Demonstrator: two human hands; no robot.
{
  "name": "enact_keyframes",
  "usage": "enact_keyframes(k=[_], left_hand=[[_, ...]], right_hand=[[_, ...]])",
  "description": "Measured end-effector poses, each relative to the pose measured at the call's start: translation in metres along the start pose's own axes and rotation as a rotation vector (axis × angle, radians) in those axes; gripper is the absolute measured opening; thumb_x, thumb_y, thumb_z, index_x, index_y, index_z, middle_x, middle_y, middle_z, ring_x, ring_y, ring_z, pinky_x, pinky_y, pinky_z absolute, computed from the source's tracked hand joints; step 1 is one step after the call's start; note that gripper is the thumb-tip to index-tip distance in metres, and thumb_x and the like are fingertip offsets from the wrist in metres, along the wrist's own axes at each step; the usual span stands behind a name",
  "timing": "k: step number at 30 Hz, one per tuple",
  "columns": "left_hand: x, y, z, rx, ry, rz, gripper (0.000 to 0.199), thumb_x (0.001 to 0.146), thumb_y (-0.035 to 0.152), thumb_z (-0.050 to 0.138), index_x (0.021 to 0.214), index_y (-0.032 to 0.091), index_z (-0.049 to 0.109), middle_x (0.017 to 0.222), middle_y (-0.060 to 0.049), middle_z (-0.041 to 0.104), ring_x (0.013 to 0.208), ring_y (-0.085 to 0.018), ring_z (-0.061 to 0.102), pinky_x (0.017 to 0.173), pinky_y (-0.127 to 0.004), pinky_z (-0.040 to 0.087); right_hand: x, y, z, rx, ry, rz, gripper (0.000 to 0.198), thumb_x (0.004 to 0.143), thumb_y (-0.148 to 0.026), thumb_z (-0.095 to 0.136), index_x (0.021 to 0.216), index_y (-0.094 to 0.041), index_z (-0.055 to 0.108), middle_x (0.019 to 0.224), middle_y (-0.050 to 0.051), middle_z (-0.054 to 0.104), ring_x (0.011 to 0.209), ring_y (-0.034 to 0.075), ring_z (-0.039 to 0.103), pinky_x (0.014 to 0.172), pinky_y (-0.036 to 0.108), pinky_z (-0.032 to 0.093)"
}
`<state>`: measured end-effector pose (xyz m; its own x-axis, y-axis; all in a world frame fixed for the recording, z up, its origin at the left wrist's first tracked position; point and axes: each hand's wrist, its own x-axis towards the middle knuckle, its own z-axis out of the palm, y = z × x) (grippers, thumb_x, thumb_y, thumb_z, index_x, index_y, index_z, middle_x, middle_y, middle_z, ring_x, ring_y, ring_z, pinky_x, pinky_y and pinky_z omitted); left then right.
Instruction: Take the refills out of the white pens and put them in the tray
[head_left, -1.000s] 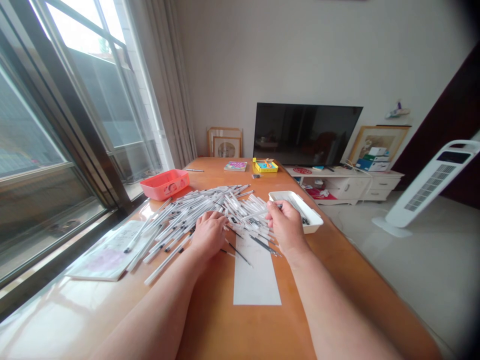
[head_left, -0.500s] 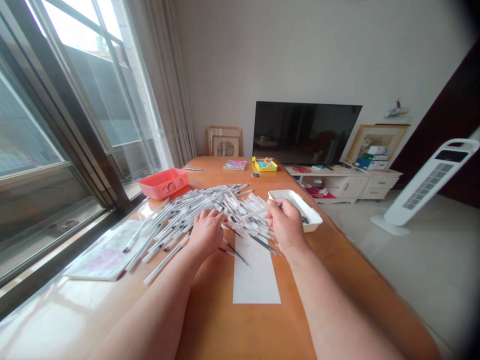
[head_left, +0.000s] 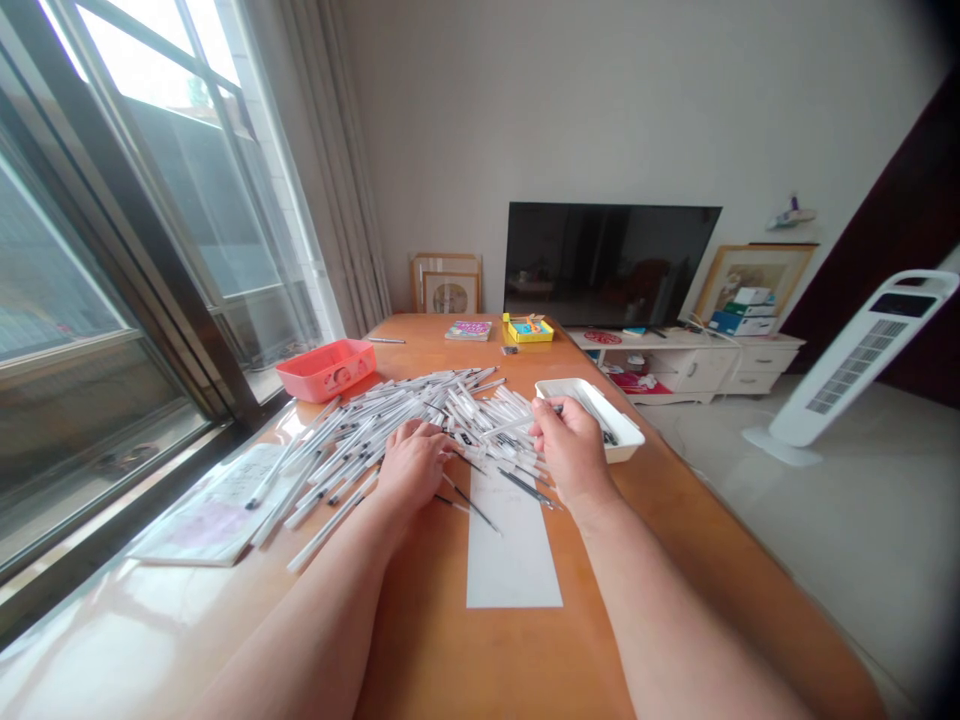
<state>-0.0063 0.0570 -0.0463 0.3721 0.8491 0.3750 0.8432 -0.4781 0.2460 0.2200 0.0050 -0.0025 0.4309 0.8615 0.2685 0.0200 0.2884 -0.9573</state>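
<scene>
A large pile of clear pen barrels [head_left: 360, 425] with dark ends spreads over the wooden table. My left hand [head_left: 414, 460] lies palm down at the pile's near edge, its fingers bent in; whatever is under the fingertips is hidden. Closed in a pinch, my right hand [head_left: 570, 445] holds a pen whose dark end [head_left: 557, 408] shows above the fingers. Between my hands, thin black refills [head_left: 525, 487] lie on a white paper strip [head_left: 514, 565]. Just beyond my right hand stands a white tray [head_left: 626, 437] with dark slender pieces in it.
A red plastic basket [head_left: 326, 372] stands behind the pile at left. A booklet [head_left: 202, 515] lies under some barrels by the window. Farther back are a magazine [head_left: 469, 330] and a yellow box [head_left: 529, 330]. The table's right edge runs past the tray; a tower fan [head_left: 855, 365] stands beyond.
My left hand has shifted very slightly left. My right hand keeps its pinch in the same place; the things on the table look unmoved.
</scene>
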Motion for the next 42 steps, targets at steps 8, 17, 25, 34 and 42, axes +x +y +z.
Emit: enact_keyframes(k=[8,17,25,34,42], left_hand=[[0.002,0.009,-0.007,-0.054,0.086,0.007,0.017,0.091,0.027,0.052,0.096,0.026,0.067,0.121,-0.008,0.066,0.122,-0.032,0.048,0.096,-0.048,0.037],[0.004,0.016,-0.007,-0.826,0.023,-0.065,0.023,0.092,0.04,0.057,0.1,0.021,0.065,0.091,-0.007,0.071,0.086,-0.021,0.063,0.08,-0.032,0.046],[0.0,0.026,-0.021,-1.155,-0.115,-0.187,0.029,0.088,0.045,0.064,0.099,0.018,0.068,0.089,-0.006,0.069,0.087,-0.019,0.061,0.082,-0.031,0.044],[0.002,0.023,-0.022,-1.378,-0.063,-0.283,0.031,0.086,0.047,0.066,0.095,0.017,0.067,0.08,-0.004,0.065,0.071,-0.013,0.054,0.071,-0.027,0.041],[0.002,0.02,-0.022,-1.378,0.083,-0.366,0.039,0.085,0.056,0.063,0.089,0.017,0.067,0.07,-0.003,0.063,0.063,-0.013,0.053,0.066,-0.027,0.042]], right_hand=[[0.0,0.001,0.0,-0.004,-0.006,0.019,0.038,0.08,-0.057,0.067,0.088,-0.02,0.062,0.064,-0.001,0.062,0.049,0.012,0.05,0.047,0.024,0.041],[-0.003,0.001,0.001,0.04,-0.032,0.039,0.039,0.082,-0.058,0.067,0.088,-0.019,0.062,0.064,-0.001,0.064,0.048,0.011,0.052,0.047,0.022,0.04],[-0.005,0.0,0.004,0.025,-0.044,0.037,0.039,0.083,-0.058,0.066,0.091,-0.019,0.064,0.066,0.0,0.065,0.048,0.01,0.053,0.048,0.022,0.042],[-0.013,-0.008,0.009,0.078,-0.203,0.161,0.031,0.079,-0.047,0.071,0.088,-0.018,0.061,0.069,0.002,0.069,0.052,0.011,0.058,0.046,0.019,0.039],[-0.031,-0.007,0.02,-0.031,-0.505,0.161,0.021,0.08,-0.036,0.067,0.09,-0.02,0.059,0.062,-0.005,0.057,0.052,0.009,0.047,0.048,0.02,0.034]])
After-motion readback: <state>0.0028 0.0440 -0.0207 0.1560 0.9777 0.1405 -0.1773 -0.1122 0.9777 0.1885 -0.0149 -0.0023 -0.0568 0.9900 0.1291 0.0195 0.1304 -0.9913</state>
